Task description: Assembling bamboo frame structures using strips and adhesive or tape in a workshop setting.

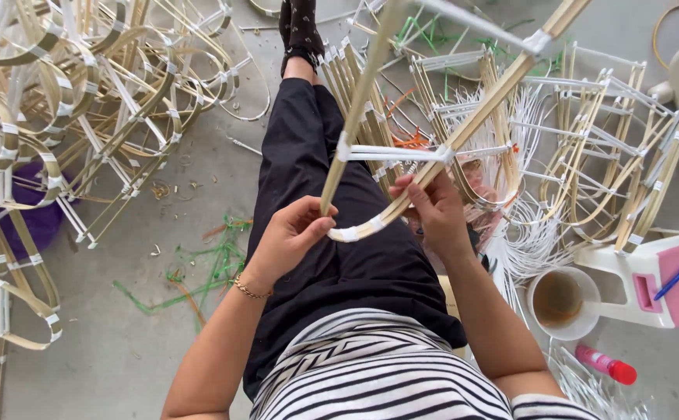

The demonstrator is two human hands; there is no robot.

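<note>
Head view, looking down at my lap: my left hand (pixel 289 233) pinches the taped bend of a bamboo strip frame (pixel 402 167), and my right hand (pixel 431 204) is closed around its other leg. It looks light, springy and easily cracked; the taped joints seem safest to hold. Finished frames (pixel 83 93) crowd the floor (pixel 122 342) on both sides, leaving room only above my knees.

frame (pixel 433 132): split bamboo strips, pale tan, matt, joints wrapped in white tape
floor (pixel 122 358): bare concrete, grey, dull, slightly rough
trousers (pixel 332 257): black cloth, matt
shirt (pixel 371 373): striped knit cloth, soft
bracelet (pixel 250 292): gold-coloured metal, shiny
stool (pixel 666 280): smooth plastic, white and pink
cup (pixel 563 302): white plastic, stained inside
</note>
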